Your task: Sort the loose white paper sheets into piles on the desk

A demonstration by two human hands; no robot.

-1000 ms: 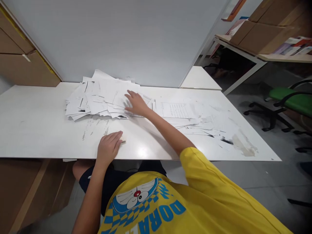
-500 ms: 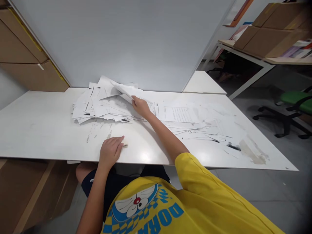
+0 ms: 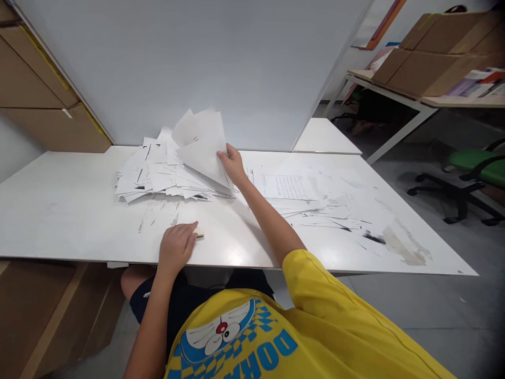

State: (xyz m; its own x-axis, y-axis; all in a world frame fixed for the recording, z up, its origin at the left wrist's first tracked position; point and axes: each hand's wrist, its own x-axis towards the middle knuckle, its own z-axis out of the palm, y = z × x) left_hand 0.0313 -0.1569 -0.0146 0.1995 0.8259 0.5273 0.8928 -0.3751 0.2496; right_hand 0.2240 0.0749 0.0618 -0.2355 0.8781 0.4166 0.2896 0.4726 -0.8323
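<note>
A loose heap of white printed sheets lies at the back of the white table. My right hand is closed on a few sheets and holds them lifted and tilted above the heap's right end. Near the table's front edge, my left hand rests palm down with its fingers curled over a small pale object that I cannot make out. A second, flatter spread of printed sheets lies to the right of my right arm.
A white partition stands behind the table. Brown cardboard boxes sit at the left. At the right are a shelf with boxes and a green office chair. The table surface is scuffed near the front and right.
My right hand went from lying flat on the heap to gripping a few sheets and raising them up. My left hand has stayed in place.
</note>
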